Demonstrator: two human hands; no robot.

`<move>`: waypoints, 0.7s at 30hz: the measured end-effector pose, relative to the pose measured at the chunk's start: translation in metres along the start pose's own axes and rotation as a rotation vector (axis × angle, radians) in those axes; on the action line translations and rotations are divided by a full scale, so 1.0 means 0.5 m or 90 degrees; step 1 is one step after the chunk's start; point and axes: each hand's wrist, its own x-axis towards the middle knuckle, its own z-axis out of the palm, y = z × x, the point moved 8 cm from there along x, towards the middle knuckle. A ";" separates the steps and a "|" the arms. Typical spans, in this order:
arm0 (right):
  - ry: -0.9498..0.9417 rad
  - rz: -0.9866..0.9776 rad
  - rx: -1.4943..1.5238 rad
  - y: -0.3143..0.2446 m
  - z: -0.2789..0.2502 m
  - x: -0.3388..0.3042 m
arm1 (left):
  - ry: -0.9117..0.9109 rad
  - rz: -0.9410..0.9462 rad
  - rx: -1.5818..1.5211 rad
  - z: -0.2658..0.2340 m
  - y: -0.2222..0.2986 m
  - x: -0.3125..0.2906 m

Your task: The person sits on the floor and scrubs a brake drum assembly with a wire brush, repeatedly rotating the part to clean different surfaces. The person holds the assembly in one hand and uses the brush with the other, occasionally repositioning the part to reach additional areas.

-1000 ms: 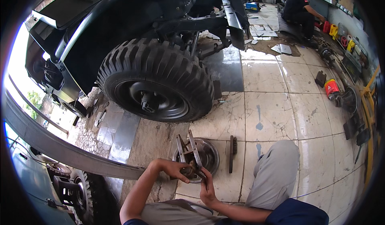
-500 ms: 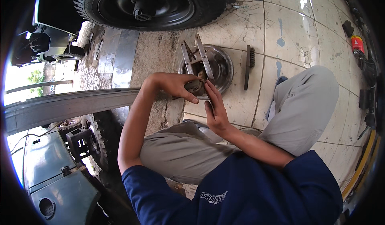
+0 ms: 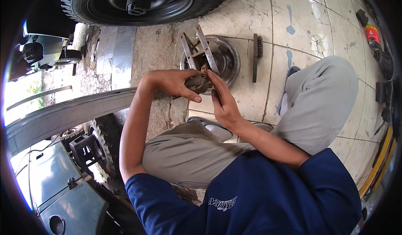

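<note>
A worn metal bracket with two long flat bars stands tilted over a round steel dish-shaped part on the floor. At the bracket's near end sits a dark rounded metal piece. My left hand curves around this piece, its thumb on the near side and its fingers along the far side. My right hand reaches in from the right, fingers stretched out and fingertips against the bracket's near end, thumb apart. The fingers hide part of the contact.
A wire brush lies on the tiles right of the dish. A large tyre stands beyond. A grey metal beam and a green machine are at left. A red and yellow can stands far right.
The whole view has shifted a little, so the bracket, dish and brush appear higher and farther left. Both hands keep nearly the same places on the bracket.
</note>
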 end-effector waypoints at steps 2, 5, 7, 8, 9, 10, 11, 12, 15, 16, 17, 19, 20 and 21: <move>-0.012 -0.004 0.012 -0.009 -0.004 0.007 | 0.002 -0.011 0.004 0.002 -0.009 0.000; -0.011 -0.005 0.018 -0.004 -0.006 0.013 | -0.007 -0.009 -0.004 0.001 -0.012 0.003; -0.010 -0.002 0.008 -0.005 -0.006 0.012 | -0.026 -0.018 -0.018 0.001 -0.004 0.001; -0.010 -0.001 0.003 -0.006 -0.007 0.012 | -0.034 -0.023 -0.025 0.002 -0.002 0.000; -0.011 -0.002 0.000 -0.008 -0.008 0.013 | -0.017 0.001 -0.016 0.000 0.000 0.002; -0.013 -0.003 -0.003 -0.008 -0.009 0.015 | 0.001 0.025 -0.008 0.000 -0.002 0.004; -0.014 -0.004 -0.005 -0.008 -0.009 0.015 | 0.019 0.049 -0.001 -0.002 -0.001 0.004; -0.015 -0.006 -0.006 -0.010 -0.009 0.015 | 0.002 0.035 -0.007 0.002 -0.007 0.006; -0.015 -0.009 -0.010 -0.013 -0.009 0.018 | -0.034 0.006 -0.020 0.004 -0.011 0.007; -0.014 -0.007 -0.011 -0.016 -0.008 0.017 | -0.036 0.006 -0.022 0.005 -0.009 0.007; -0.015 -0.006 -0.012 -0.018 -0.008 0.017 | -0.038 0.006 -0.025 0.005 -0.008 0.006; -0.018 -0.010 -0.014 -0.019 -0.009 0.020 | -0.036 -0.003 -0.021 0.004 -0.008 0.005; -0.019 -0.012 -0.014 -0.019 -0.010 0.020 | -0.035 -0.007 -0.019 0.003 -0.008 0.005; -0.021 -0.009 -0.014 -0.020 -0.009 0.020 | -0.037 -0.005 -0.027 0.005 -0.009 0.006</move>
